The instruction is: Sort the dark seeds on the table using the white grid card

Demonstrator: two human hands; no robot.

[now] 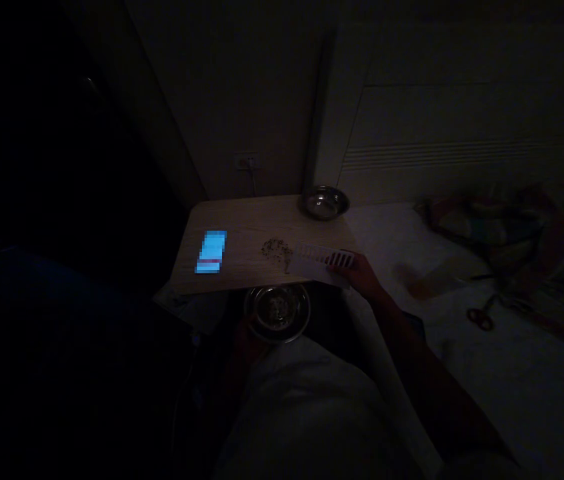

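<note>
In dim light, my right hand (361, 275) is closed on the right end of a white flat piece with a row of slots (315, 267). Its left end lies beside a scatter of small dark bits (275, 250) on the light wooden tabletop (242, 217). Below the table's front edge, over my lap, is a shiny metal bowl (303, 323) with small bits in its bottom. My left hand (252, 339) grips that bowl's left rim; most of its fingers are lost in shadow.
A second metal bowl (325, 203) stands at the table's back right corner. A lit phone (211, 252) lies at the left. On the white bed at right are red-handled scissors (480, 319) and a patterned cloth (477, 220). A wall socket (247, 161) with a cord is behind.
</note>
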